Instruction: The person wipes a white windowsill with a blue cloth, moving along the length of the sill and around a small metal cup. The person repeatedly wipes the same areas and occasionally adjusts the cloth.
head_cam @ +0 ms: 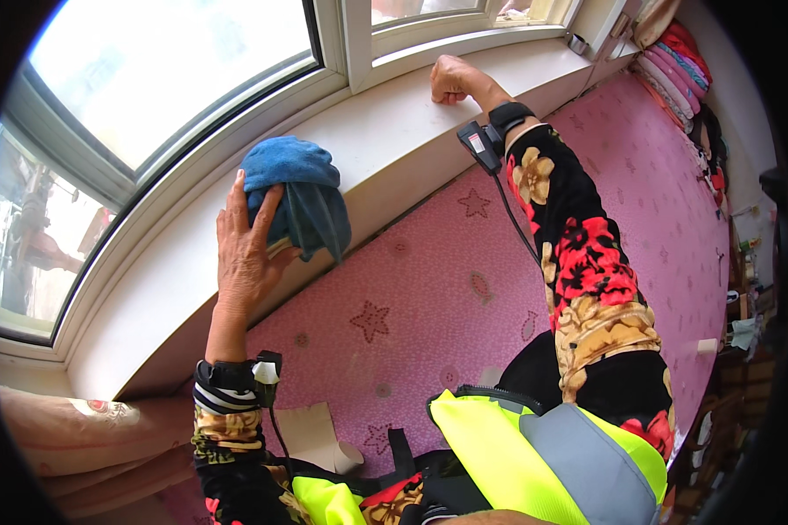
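My left hand point(246, 239) grips a bunched blue cloth point(295, 197) at the edge of the white windowsill point(394, 125), its fingers spread over the left side of the bundle. Part of the cloth hangs past the sill's front edge. Farther right along the sill, my right hand point(452, 80) is closed in a fist and rests on the white surface; nothing shows in it. Both wrists carry black straps with small cabled devices. Beside the sill runs the window frame point(338, 46) with its glass panes.
A pink patterned surface point(433, 289) lies below the sill. A small metal cup point(576, 44) stands at the sill's far right end, near folded bedding point(676, 72). A curtain point(105, 433) hangs at lower left. A roll of pale paper or fabric point(308, 433) lies near my body.
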Motion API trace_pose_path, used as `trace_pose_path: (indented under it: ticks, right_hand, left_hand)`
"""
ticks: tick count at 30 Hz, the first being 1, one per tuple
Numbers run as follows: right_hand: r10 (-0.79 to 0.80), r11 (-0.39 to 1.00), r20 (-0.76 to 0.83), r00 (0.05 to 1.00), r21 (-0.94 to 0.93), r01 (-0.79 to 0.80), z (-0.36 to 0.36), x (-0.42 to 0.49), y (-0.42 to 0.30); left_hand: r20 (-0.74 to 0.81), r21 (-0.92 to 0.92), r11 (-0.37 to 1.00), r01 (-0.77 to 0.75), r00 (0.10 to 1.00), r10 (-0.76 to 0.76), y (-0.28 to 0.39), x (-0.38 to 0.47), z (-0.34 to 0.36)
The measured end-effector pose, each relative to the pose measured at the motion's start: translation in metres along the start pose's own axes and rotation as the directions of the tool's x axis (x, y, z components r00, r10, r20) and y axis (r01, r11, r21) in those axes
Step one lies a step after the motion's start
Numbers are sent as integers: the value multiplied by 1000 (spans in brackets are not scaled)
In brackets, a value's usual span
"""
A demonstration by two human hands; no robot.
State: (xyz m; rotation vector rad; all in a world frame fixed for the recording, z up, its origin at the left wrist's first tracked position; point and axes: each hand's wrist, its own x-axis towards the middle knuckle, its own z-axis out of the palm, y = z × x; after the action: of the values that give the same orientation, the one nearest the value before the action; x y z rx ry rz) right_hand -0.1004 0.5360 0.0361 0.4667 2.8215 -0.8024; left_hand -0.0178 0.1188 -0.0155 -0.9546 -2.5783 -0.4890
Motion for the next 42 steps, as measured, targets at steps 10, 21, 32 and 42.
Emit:
trace_pose_path:
  ticks: [10,21,32,42]
  right_hand:
    - [-63,998,44,997,13,62,1,1,-3]
    - [-2,1000,-62,998,4,2,-2,0,8]
    - [-211,975,164,964,110,194,11,-9,-9]
    - [-152,984,55,987,106,145,-1,-22,31]
  left_hand:
    - [-21,26,1000,-14,1000,15,-1,1,1]
    - [-23,11,1000,-2,1000,2,1,2,1]
    - [-11,39,999,9,1000,-8,2,1,0]
    - [-53,87,996,-25,998,29,0,1,3]
